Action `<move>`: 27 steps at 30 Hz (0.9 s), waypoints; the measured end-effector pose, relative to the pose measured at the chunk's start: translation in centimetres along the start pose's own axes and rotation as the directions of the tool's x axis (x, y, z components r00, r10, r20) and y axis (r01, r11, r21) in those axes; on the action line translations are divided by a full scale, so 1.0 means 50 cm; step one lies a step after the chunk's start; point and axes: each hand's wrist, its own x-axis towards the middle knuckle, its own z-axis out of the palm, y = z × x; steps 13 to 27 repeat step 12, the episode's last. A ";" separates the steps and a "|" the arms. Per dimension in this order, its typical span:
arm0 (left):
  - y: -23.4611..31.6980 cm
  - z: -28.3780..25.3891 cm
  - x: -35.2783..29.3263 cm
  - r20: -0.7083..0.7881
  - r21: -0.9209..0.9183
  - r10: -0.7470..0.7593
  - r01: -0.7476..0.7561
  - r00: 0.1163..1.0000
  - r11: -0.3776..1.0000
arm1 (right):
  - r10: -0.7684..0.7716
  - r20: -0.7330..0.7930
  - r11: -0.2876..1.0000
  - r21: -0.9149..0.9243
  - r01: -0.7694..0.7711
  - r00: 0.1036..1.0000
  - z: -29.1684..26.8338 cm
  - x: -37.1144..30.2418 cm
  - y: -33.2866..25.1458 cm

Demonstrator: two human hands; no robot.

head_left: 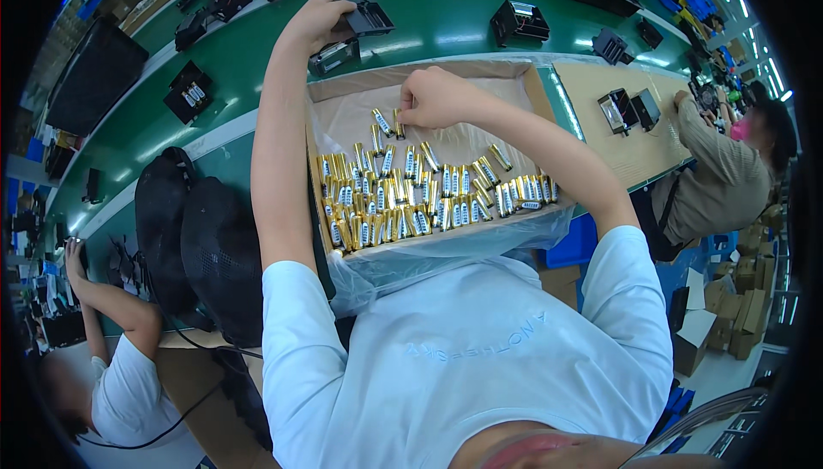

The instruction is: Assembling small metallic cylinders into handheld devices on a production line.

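Note:
My left hand [321, 23] reaches out over the green bench and grips the edge of a black plastic case [370, 17]. Just below it stands another part with a grey, shiny face [334, 57]; whether the two are joined I cannot tell. Closer in, my right hand [435, 97] is closed in a pinch over the cardboard tray [537, 92]. A gold-ended battery [399, 123] shows at its fingertips. Many more gold and white batteries [390, 212] lie in the near half of the tray, on clear plastic lining, some in rows and some tilted.
Several open black cases, one with batteries inside [190, 93], another near the tray [519, 23], stand along the green bench [429, 2]. At right, a co-worker [729, 156] sits by a cardboard sheet [591, 96]. Black bags [219, 246] hang at left, near another person [129, 375].

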 end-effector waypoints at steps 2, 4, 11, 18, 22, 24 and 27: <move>-0.002 0.001 0.006 0.005 -0.016 -0.004 0.004 1.000 1.000 | 0.026 -0.004 0.999 0.026 -0.026 1.000 -0.001 0.007 -0.005; -0.004 0.005 0.010 -0.027 -0.053 -0.013 0.011 1.000 0.999 | -0.018 -0.021 0.996 -0.083 0.016 1.000 0.001 0.015 -0.019; -0.038 -0.052 -0.028 -0.221 -0.128 0.030 -0.059 0.975 0.990 | -0.182 0.021 0.934 -0.310 0.179 0.983 0.039 0.030 -0.115; 0.099 0.053 -0.281 -0.171 -0.108 0.029 -0.048 0.985 0.993 | -0.144 -0.009 0.949 -0.284 0.136 0.989 0.022 0.034 -0.088; 0.099 0.053 -0.281 -0.171 -0.108 0.029 -0.048 0.985 0.993 | -0.144 -0.009 0.949 -0.284 0.136 0.989 0.022 0.034 -0.088; 0.099 0.053 -0.281 -0.171 -0.108 0.029 -0.048 0.985 0.993 | -0.144 -0.009 0.949 -0.284 0.136 0.989 0.022 0.034 -0.088; 0.099 0.053 -0.281 -0.171 -0.108 0.029 -0.048 0.985 0.993 | -0.144 -0.009 0.949 -0.284 0.136 0.989 0.022 0.034 -0.088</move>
